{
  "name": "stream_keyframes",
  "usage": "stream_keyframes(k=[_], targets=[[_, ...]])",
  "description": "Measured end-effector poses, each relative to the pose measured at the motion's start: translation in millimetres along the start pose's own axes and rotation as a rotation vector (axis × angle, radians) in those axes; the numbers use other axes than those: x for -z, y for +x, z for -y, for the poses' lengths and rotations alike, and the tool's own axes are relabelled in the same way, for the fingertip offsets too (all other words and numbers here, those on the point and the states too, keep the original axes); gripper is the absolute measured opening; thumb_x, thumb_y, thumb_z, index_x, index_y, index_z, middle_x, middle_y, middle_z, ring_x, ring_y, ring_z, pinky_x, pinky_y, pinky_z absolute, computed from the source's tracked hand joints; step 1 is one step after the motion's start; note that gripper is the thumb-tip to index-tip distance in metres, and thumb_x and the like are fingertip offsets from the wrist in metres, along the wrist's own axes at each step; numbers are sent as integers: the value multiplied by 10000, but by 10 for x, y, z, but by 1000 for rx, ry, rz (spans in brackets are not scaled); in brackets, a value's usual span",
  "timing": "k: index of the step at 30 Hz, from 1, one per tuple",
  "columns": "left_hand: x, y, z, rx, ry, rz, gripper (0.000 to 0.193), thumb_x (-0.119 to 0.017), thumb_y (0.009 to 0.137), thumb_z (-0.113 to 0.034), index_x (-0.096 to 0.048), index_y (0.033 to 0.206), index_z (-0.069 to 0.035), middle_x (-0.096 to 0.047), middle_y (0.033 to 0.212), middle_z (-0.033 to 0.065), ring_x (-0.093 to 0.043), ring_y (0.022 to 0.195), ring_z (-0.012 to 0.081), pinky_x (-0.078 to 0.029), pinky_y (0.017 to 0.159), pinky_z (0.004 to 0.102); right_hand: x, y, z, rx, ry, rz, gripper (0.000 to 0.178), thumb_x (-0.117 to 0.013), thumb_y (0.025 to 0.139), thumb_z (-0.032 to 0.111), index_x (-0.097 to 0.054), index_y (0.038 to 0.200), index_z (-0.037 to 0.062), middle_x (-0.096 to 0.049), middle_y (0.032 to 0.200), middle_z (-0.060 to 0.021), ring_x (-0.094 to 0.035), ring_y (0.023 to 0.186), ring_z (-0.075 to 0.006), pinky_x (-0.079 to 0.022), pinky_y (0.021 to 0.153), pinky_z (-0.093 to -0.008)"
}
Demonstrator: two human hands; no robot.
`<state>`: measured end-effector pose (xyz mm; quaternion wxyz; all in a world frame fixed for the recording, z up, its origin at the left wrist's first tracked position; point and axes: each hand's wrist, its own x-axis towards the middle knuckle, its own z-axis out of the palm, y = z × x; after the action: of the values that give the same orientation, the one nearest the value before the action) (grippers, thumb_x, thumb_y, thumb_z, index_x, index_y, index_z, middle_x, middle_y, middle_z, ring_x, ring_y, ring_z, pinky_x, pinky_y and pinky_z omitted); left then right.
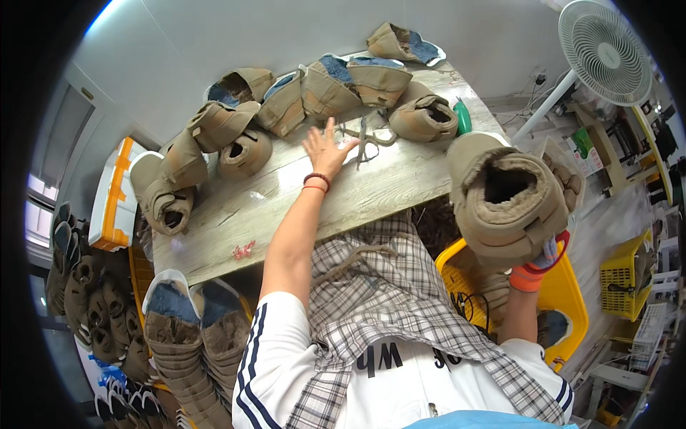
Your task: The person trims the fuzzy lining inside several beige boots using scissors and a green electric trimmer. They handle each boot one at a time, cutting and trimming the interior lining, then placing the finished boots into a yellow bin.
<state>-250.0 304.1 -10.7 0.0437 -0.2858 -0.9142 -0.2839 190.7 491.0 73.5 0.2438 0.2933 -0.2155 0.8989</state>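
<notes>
My left hand [329, 151] lies bare over the tabletop, palm down with its fingers spread, and holds nothing. Just right of its fingertips are some loose grey-brown strips [363, 143]. Off the table's right edge, my right hand [532, 274], in an orange and grey glove, grips a tan fleece-lined shoe [496, 207] from below. The shoe's opening faces up, and it hides most of the fingers. A red loop [563, 250] shows by that hand; what it belongs to I cannot make out.
Several similar tan shoe uppers [329, 89] line the table's [400, 182] far and left edges. A green bottle [463, 116] stands near the right corner. Stacked uppers [175, 343] stand at the lower left. To the right are a yellow bin [572, 307] and a white fan [604, 53].
</notes>
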Motion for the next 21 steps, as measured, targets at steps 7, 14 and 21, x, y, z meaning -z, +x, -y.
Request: stream_keyframes(k=[7,14,21], targets=[[-292,-8,-662,-409,96,88,682,-525,813,-519,-354,1369,-163,-269,1427,201,-204,1341,348,-112,1093,486,40,-509,408,201,-350,-220,269,-354,947,261,-510,1044,65,-571,749,36,-543,729,-80,-469,735,-279],[164,-667,-170,-725,-127,201,394,-415,866,-27,-462,1257,-19,-405,1350,159,-344,1277,317,-258,1085,394,87,-207,231,19,-237,-189,316,-390,940,261,-511,1104,19,-601,929,-27,-579,856,-143,-487,751,-255],[1618,-3082,928,-491,-26,362,415,-514,753,53,-551,1159,-22,-373,1360,202,-454,1166,370,-363,1008,450,-30,262,-558,19,-974,-609,361,-523,827,56,-510,1181,-15,-603,1078,-101,-585,973,-201,-483,818,-310]])
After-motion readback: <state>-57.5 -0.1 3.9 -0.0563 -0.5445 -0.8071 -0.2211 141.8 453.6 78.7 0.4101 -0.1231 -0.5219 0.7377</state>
